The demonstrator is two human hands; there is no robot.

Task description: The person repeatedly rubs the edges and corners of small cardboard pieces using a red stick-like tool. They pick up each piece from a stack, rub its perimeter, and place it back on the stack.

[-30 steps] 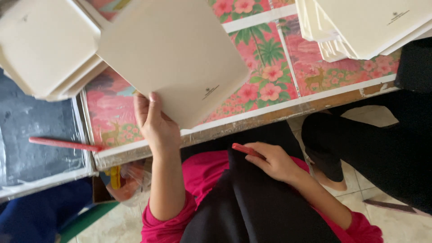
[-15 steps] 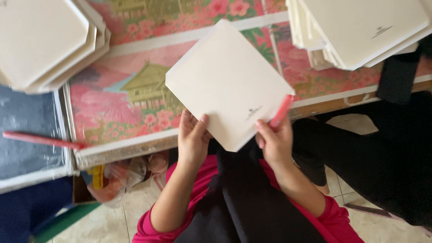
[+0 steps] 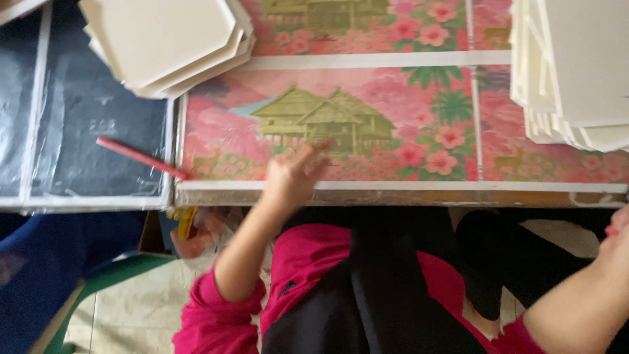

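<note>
Two stacks of flat cream card packaging, unfolded box blanks by the look. One stack (image 3: 167,39) top left on the table, octagon-like with cut corners, slightly fanned. Second stack (image 3: 570,65) top right, squarer sheets, edges layered, cut off by the frame. Small yellow packet or wrapper (image 3: 186,221) below the table edge, left of the sleeve, blurry. No screens or signs.
</note>
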